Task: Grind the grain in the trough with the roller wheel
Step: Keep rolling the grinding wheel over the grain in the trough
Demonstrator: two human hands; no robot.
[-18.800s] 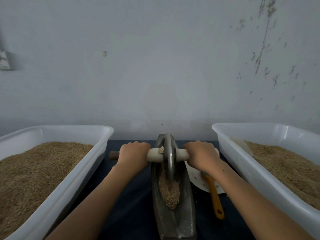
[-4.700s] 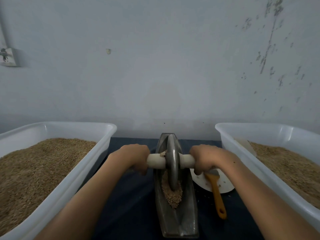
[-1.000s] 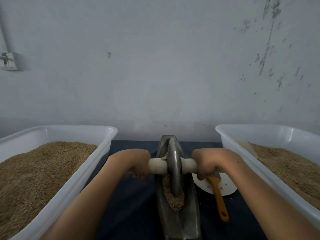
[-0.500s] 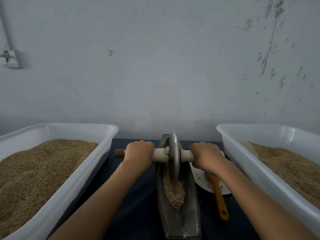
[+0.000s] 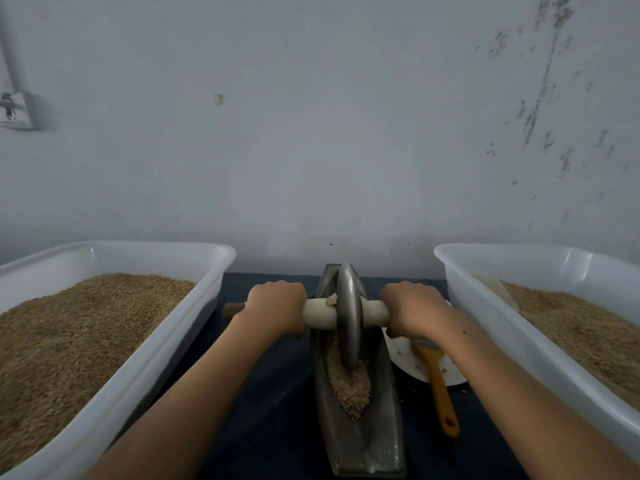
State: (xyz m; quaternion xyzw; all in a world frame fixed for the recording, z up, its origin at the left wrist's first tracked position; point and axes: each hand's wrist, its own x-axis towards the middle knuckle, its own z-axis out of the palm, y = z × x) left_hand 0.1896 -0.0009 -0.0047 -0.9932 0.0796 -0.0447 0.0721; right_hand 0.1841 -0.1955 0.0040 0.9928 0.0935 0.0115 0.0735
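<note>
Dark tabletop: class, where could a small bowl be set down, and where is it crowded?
Free: the dark cloth between left tub and trough, under the left forearm. Crowded: right of the trough, where plate and brush lie against the right tub.

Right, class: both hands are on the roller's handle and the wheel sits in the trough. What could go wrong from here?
1. The grain is heaped toward the near end of the narrow trough; a hard pull back may push some over the rim.
2. The right hand works just above the brush on the white plate, and could knock it.
3. If the left hand and right hand press unevenly, the wheel may tilt and scrape the trough's wall.
</note>
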